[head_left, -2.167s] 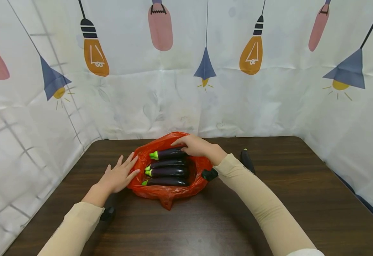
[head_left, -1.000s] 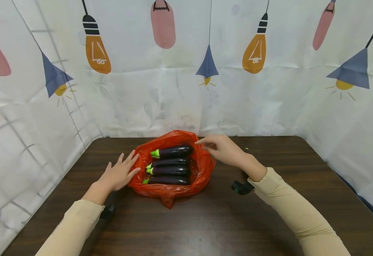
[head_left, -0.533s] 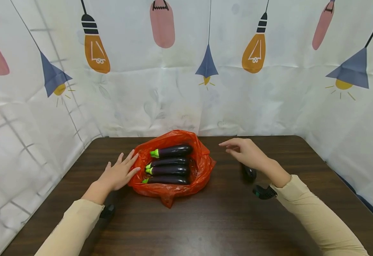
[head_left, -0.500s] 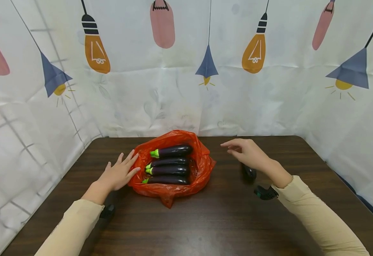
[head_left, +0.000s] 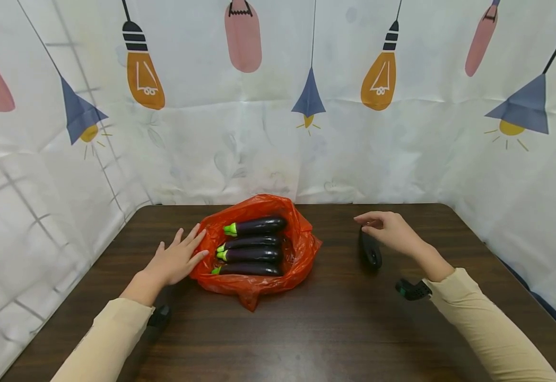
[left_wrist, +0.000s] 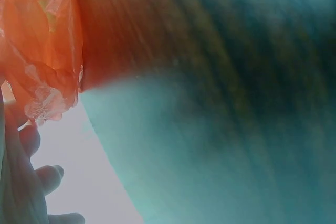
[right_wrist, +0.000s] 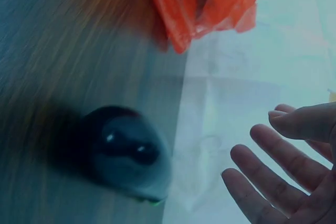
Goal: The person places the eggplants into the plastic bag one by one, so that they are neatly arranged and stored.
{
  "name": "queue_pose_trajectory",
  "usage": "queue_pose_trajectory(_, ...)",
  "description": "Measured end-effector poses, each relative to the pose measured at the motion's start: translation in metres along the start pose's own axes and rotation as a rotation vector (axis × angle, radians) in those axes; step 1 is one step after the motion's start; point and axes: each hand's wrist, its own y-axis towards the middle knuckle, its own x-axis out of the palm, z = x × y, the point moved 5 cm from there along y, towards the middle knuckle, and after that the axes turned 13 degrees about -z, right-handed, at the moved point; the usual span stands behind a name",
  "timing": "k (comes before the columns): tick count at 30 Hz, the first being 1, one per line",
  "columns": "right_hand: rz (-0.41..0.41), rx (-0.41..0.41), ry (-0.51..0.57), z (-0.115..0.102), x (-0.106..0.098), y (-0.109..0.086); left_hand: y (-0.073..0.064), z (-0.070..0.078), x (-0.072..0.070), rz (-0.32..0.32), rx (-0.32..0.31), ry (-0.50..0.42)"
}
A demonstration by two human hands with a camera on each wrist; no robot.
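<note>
A red plastic bag (head_left: 251,286) lies on the table with its mouth wide, and several dark purple eggplants (head_left: 261,225) with green caps rest side by side inside. My left hand (head_left: 175,260) spreads its fingers against the bag's left rim; in the left wrist view its fingers (left_wrist: 48,178) sit beside the crumpled bag (left_wrist: 42,51). Right of the bag a lone eggplant (head_left: 371,252) lies lengthwise on the table. My right hand (head_left: 394,231) hovers over its far end, holding nothing. In the right wrist view, the relaxed hand (right_wrist: 294,171) is apart from that eggplant (right_wrist: 128,150).
The dark wooden table (head_left: 268,339) reaches back to a white curtain (head_left: 259,154) printed with lamps and bulbs. Each wrist carries a small black camera, such as the right one (head_left: 413,289).
My right hand has let go of an eggplant in the bag and moved right, out over the lone eggplant. The left hand has stayed at the bag's rim.
</note>
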Motion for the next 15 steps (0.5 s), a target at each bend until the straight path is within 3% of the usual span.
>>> queue_pose_trajectory(7, -0.012, 0.084, 0.002, 0.018, 0.0, -0.007, -0.001, 0.0, -0.002, -0.003, -0.002, 0.002)
queue_pose_trajectory(15, -0.105, 0.222, 0.105, 0.043, 0.009, -0.011, 0.0, 0.001, 0.0, 0.0, 0.005, 0.003)
